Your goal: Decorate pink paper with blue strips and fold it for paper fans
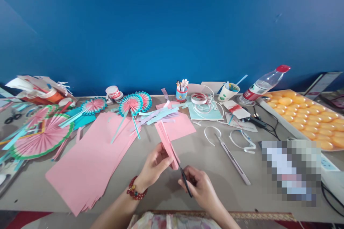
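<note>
"So, where is the folded pink paper (164, 138)?"

"Pinched near its lower end by the fingers of the left hand (153, 166), lifted above the surface (242, 200). The right hand (201, 183) has its fingers wrapped around the scissors (185, 180), whose blades are at the paper's right edge."

"How far has the cutting got?"

"Partway, I'd judge. The paper is already folded into layers, but I can't tell how deep the cut runs."

"And what looks finished?"

"Just beyond, cut strips (158, 115) lie in a loose heap, partly over a pink sheet (182, 127). To their left, two blue-edged fans (135, 105) are pleated and fitted with sticks. Farther left, a large green-edged fan (49, 141) is spread open as well."

"What seems left?"

"These layers aren't spread like those fans, and the stack of pink sheets (83, 161) left of the hands lies flat, with no folds that I can see."
</note>
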`<state>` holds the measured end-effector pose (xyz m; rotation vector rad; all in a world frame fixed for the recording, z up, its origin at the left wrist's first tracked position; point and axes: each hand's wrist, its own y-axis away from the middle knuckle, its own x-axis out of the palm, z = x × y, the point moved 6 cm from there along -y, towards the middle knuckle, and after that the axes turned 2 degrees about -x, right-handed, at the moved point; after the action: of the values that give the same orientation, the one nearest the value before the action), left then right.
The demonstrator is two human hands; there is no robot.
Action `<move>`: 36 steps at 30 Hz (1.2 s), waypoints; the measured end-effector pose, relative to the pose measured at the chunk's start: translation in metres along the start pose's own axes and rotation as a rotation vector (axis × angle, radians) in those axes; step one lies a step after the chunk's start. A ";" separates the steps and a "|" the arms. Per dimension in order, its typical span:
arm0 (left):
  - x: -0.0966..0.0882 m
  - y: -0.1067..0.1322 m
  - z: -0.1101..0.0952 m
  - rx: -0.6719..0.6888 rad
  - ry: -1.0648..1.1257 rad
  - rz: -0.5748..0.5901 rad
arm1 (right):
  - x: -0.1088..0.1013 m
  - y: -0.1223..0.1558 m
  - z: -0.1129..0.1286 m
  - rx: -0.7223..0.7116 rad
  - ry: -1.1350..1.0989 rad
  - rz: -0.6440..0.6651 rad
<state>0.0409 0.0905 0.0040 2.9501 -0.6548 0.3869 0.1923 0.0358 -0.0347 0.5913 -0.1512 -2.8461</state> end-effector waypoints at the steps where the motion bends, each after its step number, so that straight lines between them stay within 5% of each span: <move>1: -0.003 0.000 -0.001 0.018 0.000 -0.034 | 0.000 0.000 0.000 0.002 0.000 0.004; 5: -0.015 -0.002 -0.001 0.036 -0.001 -0.165 | 0.005 0.000 0.003 0.022 -0.058 0.049; 12: -0.014 -0.001 0.001 0.019 -0.001 -0.180 | 0.017 0.004 0.010 0.079 -0.308 0.152; 36: -0.008 0.003 -0.002 0.010 -0.058 -0.143 | 0.010 0.004 0.012 0.031 -0.158 0.080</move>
<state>0.0320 0.0911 0.0042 3.0035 -0.4446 0.2937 0.1792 0.0305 -0.0265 0.3566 -0.2409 -2.8159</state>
